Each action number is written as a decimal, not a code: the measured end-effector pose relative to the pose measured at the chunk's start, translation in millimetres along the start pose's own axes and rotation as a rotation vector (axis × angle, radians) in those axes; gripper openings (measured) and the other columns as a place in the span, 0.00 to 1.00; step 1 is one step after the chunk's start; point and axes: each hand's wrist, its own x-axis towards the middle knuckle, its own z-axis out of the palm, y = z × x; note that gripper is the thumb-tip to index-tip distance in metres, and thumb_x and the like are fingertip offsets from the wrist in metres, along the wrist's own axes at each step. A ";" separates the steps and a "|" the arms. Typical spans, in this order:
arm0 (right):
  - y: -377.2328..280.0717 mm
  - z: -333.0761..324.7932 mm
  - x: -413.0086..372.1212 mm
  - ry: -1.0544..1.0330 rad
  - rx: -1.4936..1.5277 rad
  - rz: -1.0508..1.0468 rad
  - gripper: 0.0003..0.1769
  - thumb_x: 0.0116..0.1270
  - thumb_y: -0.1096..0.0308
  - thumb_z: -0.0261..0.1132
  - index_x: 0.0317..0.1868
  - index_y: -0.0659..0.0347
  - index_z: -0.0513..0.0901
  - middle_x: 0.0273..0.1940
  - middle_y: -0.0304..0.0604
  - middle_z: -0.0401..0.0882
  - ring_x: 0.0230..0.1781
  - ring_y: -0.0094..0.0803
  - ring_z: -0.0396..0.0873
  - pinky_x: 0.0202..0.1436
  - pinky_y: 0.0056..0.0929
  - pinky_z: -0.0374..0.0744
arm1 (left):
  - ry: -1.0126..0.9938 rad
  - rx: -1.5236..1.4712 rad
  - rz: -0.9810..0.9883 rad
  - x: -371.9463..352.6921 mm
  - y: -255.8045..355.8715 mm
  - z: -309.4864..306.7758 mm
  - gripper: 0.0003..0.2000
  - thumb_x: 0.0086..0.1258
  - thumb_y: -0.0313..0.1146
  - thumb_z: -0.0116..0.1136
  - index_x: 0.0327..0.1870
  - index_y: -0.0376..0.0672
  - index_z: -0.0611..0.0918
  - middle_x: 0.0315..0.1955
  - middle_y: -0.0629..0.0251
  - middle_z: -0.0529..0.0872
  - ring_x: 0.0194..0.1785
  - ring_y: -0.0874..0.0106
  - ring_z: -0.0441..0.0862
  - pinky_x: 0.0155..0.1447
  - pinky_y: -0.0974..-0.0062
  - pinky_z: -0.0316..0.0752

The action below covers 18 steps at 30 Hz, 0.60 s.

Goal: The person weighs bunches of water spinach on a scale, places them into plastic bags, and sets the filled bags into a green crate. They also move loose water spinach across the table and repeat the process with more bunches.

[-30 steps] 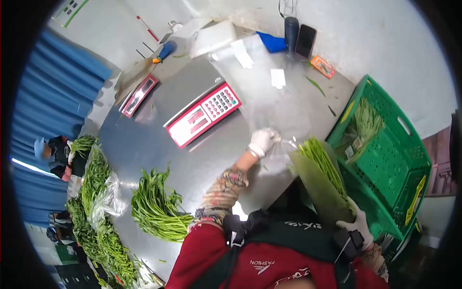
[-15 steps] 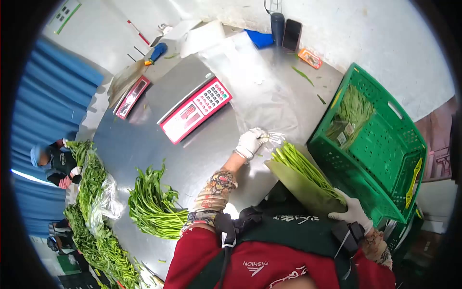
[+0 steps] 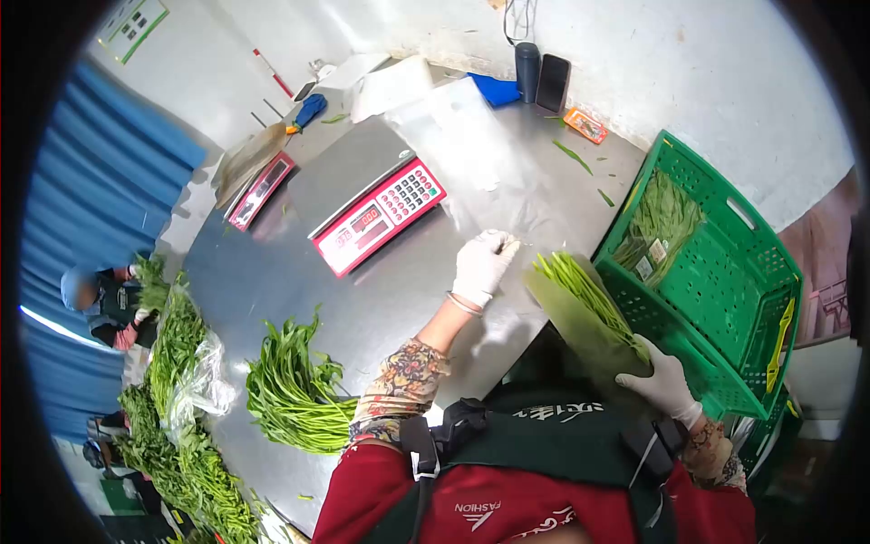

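Note:
My right hand [image 3: 666,385], in a white glove, grips the lower end of a translucent plastic bag [image 3: 573,328] filled with a bundle of green leafy vegetables [image 3: 584,288]. The cut stalks stick out at the bag's upper mouth. My left hand [image 3: 483,268], also gloved, is over the metal table just left of those stalks. Its fingers are pinched together, and what is between them is too small to make out. Beyond it lies a stack of clear plastic bags [image 3: 471,136]. A loose bunch of greens [image 3: 297,390] rests left of my left forearm.
A red-and-white scale [image 3: 379,216] stands on the metal table [image 3: 381,313], with a second scale [image 3: 261,190] farther left. At right, a green crate [image 3: 725,299] holds a bagged bunch [image 3: 660,222]. Piled greens [image 3: 186,408] line the left edge; a co-worker [image 3: 113,304] stands beyond.
My left hand has drawn slightly back from the white strips by the stalks, its fingers now pinched. The bagged bundle has shifted a little right in view, still in my right hand.

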 end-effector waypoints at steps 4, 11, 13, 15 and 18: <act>-19.7 -1.7 -2.2 -0.009 -0.042 0.000 0.44 0.46 0.46 0.72 0.61 0.61 0.71 0.36 0.55 0.82 0.38 0.49 0.82 0.42 0.37 0.78 | 0.026 0.099 0.019 -5.3 9.2 11.1 0.06 0.60 0.36 0.62 0.31 0.43 0.83 0.29 0.61 0.83 0.33 0.61 0.81 0.38 0.69 0.76; -19.2 3.9 10.2 0.020 -0.102 0.005 0.44 0.46 0.47 0.73 0.62 0.62 0.70 0.34 0.56 0.82 0.36 0.48 0.82 0.40 0.37 0.78 | 0.173 0.228 0.096 -9.8 63.1 2.0 0.05 0.62 0.35 0.59 0.31 0.45 0.81 0.27 0.62 0.79 0.32 0.62 0.79 0.36 0.67 0.75; -14.8 3.0 10.6 0.054 -0.078 -0.012 0.44 0.47 0.48 0.73 0.61 0.63 0.70 0.35 0.56 0.82 0.37 0.48 0.82 0.40 0.37 0.78 | 0.274 0.185 0.048 -2.0 39.4 2.3 0.05 0.62 0.35 0.59 0.32 0.45 0.80 0.27 0.62 0.79 0.31 0.62 0.79 0.33 0.66 0.75; -16.2 0.3 16.2 0.071 -0.047 -0.043 0.43 0.47 0.48 0.73 0.61 0.63 0.71 0.36 0.57 0.82 0.38 0.48 0.82 0.42 0.37 0.78 | 0.275 0.244 0.139 -8.0 45.1 3.2 0.04 0.62 0.34 0.59 0.32 0.46 0.80 0.27 0.62 0.79 0.30 0.62 0.79 0.32 0.67 0.75; -23.7 3.1 30.3 0.086 -0.008 -0.072 0.41 0.48 0.50 0.73 0.59 0.64 0.72 0.37 0.57 0.82 0.40 0.48 0.82 0.43 0.36 0.78 | 0.021 0.423 0.281 -38.6 79.3 18.7 0.03 0.63 0.33 0.57 0.32 0.46 0.79 0.28 0.63 0.79 0.33 0.64 0.78 0.34 0.70 0.74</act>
